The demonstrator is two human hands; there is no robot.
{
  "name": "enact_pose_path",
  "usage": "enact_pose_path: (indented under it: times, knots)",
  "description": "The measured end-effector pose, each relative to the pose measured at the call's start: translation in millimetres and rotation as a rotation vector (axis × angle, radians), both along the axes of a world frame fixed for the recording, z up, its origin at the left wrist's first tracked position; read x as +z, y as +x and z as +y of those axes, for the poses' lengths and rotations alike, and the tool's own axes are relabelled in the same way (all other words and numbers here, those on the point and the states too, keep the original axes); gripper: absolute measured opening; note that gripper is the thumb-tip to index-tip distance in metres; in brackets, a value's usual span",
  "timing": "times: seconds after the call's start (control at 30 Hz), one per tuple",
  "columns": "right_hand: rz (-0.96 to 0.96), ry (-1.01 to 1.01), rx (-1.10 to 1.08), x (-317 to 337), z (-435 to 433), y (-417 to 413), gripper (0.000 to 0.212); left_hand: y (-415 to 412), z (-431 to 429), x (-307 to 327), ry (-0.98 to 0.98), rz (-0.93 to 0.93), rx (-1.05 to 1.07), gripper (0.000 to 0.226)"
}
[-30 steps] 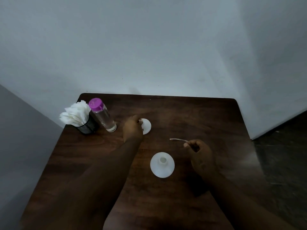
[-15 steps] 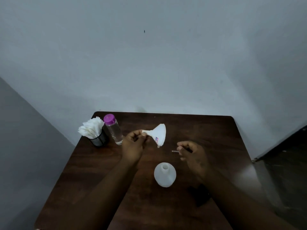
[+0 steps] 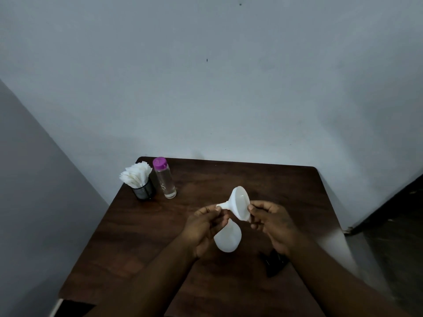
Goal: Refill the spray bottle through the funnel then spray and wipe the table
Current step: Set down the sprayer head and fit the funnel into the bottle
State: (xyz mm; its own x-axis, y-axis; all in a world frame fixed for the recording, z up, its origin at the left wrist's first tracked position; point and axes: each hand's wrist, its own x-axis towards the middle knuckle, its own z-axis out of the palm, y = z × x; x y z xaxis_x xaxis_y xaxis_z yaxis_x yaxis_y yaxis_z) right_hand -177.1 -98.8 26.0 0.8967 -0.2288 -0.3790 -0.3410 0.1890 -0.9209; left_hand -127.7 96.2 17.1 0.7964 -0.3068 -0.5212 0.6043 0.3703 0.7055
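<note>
A white funnel (image 3: 239, 202) lies on its side in the air above the dark wooden table (image 3: 263, 186). My left hand (image 3: 206, 227) pinches its narrow spout, and my right hand (image 3: 272, 221) pinches the rim of its wide mouth. Just below the funnel, the white spray bottle body (image 3: 227, 239) stands on the table without its head, partly hidden by my left hand. A black object, probably the spray head (image 3: 274, 263), lies on the table under my right wrist.
At the back left corner stand a clear bottle with a purple cap (image 3: 164, 177) holding a little liquid and a black mesh cup of white tissues (image 3: 139, 181). Walls close in behind and to the left. Floor shows at the right.
My left hand lifted the funnel from the table and carried it over the bottle. My right hand no longer shows the thin tube and has come in to pinch the funnel's rim.
</note>
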Motion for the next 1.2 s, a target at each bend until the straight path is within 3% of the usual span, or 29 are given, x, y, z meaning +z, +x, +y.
enact_pose_path:
  times: [0.13,0.2,0.37,0.77,1.13,1.2]
  knots:
    - [-0.015,-0.150,-0.053,10,-7,2,0.012,1,11,0,0.378,-0.233,-0.016,0.020]
    - [-0.036,-0.218,-0.042,15,-10,5,0.010,3,14,8,0.460,-0.325,-0.032,0.018]
    - [-0.038,-0.333,-0.041,13,-3,14,0.007,-2,8,25,0.435,-0.395,-0.095,0.015]
    - [0.063,-0.389,-0.158,-3,21,4,0.007,2,2,8,0.389,-0.314,-0.108,0.016]
    - [0.172,-0.135,-0.186,-3,53,-6,0.003,24,-6,-15,0.595,-0.424,-0.114,0.020]
    - [0.197,-0.074,-0.192,-5,59,-5,0.012,30,-9,-16,0.627,-0.451,-0.127,0.021]
